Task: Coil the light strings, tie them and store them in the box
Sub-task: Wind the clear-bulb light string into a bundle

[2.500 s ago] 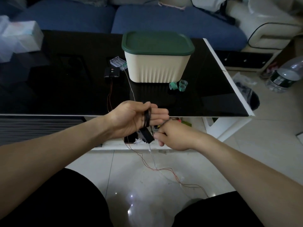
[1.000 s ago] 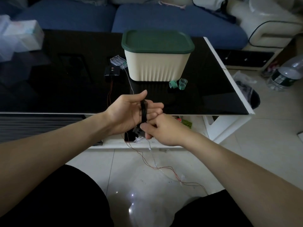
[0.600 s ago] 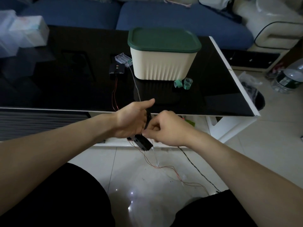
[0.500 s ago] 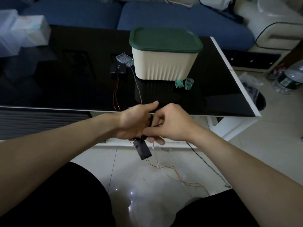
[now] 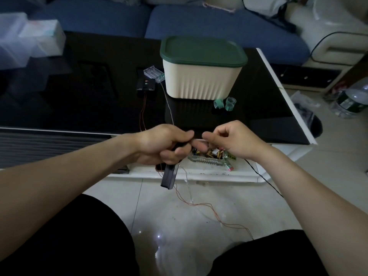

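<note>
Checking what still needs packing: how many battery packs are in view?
3: a black pack hanging under the left hand, a black one and a clear one on the table.

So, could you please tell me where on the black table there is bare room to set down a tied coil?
The widest bare stretch of the black table lies left of the black battery case, toward the tissue pack. A second patch sits right of the green tape rolls, by the white edge. It is crowded around the storage box, where the clear battery case and wires lie.
</note>
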The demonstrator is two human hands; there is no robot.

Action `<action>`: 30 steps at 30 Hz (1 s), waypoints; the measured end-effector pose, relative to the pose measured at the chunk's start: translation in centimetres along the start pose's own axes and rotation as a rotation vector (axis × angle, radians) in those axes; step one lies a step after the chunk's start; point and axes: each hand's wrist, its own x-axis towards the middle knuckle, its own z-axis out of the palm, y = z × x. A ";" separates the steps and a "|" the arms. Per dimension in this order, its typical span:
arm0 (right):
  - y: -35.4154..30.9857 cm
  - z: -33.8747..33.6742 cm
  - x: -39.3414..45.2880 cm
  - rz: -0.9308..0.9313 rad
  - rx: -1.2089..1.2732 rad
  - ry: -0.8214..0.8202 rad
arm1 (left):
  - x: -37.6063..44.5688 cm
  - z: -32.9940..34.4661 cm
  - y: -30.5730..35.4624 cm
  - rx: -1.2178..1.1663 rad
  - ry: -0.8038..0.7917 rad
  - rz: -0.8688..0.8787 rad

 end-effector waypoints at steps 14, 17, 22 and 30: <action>-2.8 4.8 -0.2 0.054 -0.242 -0.249 | 0.3 -0.2 1.6 -0.416 0.225 0.306; -3.6 6.3 -0.4 -0.005 -0.259 -0.288 | 0.5 0.1 1.0 -0.298 0.259 0.291; -4.3 6.3 -0.7 -0.083 -0.259 -0.281 | 1.1 0.2 -0.4 0.096 0.423 0.223; -4.9 4.6 -1.2 -0.119 -0.204 -0.197 | 1.2 0.4 -0.6 0.220 0.332 0.037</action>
